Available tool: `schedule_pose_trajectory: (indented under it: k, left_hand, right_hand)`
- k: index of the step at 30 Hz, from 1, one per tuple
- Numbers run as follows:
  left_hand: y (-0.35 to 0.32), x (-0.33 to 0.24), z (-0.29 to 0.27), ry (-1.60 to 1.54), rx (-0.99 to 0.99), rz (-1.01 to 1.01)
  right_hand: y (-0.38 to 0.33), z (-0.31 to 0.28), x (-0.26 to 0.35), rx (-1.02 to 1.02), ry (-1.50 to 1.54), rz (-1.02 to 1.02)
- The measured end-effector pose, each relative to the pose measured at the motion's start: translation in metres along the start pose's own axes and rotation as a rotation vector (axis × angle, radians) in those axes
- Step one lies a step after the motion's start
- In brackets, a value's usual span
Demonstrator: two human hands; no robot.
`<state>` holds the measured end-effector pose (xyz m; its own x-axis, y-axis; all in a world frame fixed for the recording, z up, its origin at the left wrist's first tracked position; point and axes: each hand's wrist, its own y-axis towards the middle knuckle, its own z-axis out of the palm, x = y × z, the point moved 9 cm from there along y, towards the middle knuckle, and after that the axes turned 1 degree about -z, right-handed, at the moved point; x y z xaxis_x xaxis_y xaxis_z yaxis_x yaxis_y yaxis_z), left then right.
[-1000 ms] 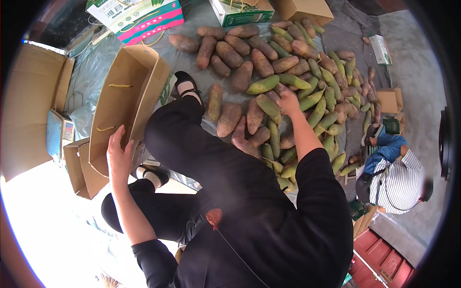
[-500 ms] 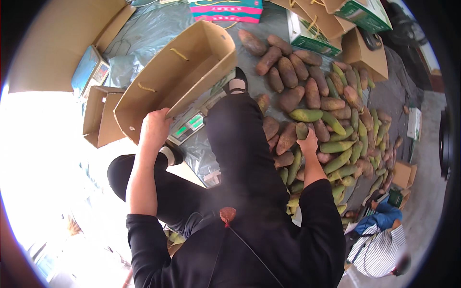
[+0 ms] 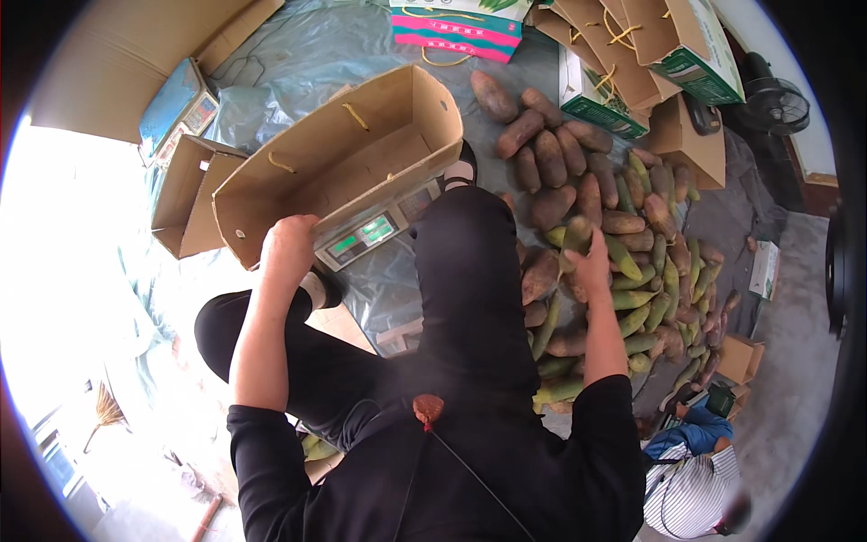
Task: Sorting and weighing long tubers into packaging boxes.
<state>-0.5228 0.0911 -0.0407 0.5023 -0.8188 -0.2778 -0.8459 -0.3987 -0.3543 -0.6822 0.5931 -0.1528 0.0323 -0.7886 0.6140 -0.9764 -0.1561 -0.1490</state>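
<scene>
1. The right hand [image 3: 593, 262] is closed around one long green vegetable [image 3: 575, 237]; the thumb and fingers are wrapped at its side, and its thin root tip points down toward the person's body.
2. The left hand [image 3: 289, 242] is at the near edge of the long cardboard box [image 3: 318, 152], its fingers bent there; I cannot tell how firmly they press.
3. Just beside the left hand, to its right, is a scale [image 3: 363, 235] with a green lighted display; the box, ahead of this hand, seems to stand on it.
4. Around the right hand lies a pile: reddish-brown roots [image 3: 550, 161] mostly ahead, green ones [image 3: 652, 285] mostly to its right.
5. By my judgement, the vegetable is rather heavy for its length, stiff, and smooth enough to turn in the palm if it is damp. The skin may bruise and the thin tip may break.
6. So the thick middle seems the best place to hold, with the whole palm, not the tip.
7. The box looks light, with thin walls which may bend; its rim or the yellow rope handles [image 3: 357, 116] would be suitable places to hold.
</scene>
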Motion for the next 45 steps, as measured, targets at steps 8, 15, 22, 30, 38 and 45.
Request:
schedule_pose_trajectory:
  k: [8, 15, 22, 30, 38, 45]
  left_hand:
    - [-0.003, -0.029, -0.007, -0.037, -0.061, 0.157]
    - [-0.004, -0.024, 0.0, 0.064, -0.069, 0.216]
    - [-0.001, -0.043, 0.003, 0.053, -0.033, 0.223]
    - [-0.001, -0.049, 0.003, -0.002, 0.054, 0.188]
    - [0.005, -0.045, 0.008, 0.025, 0.067, 0.188]
    - [0.0, -0.043, 0.002, 0.019, 0.056, 0.166]
  right_hand:
    - [0.039, -0.1, 0.281, -0.003, 0.522, -0.516]
    - [-0.006, -0.052, 0.493, 0.029, 0.326, -1.169]
    - [-0.011, 0.173, 0.496, 0.422, -0.396, -1.103]
    - [0.009, 0.301, 0.428, 0.807, -0.492, -0.81]
    - [0.002, 0.169, 0.486, 0.854, -0.225, -1.076]
    - [0.1, -0.03, 0.338, 0.363, 0.26, -0.642]
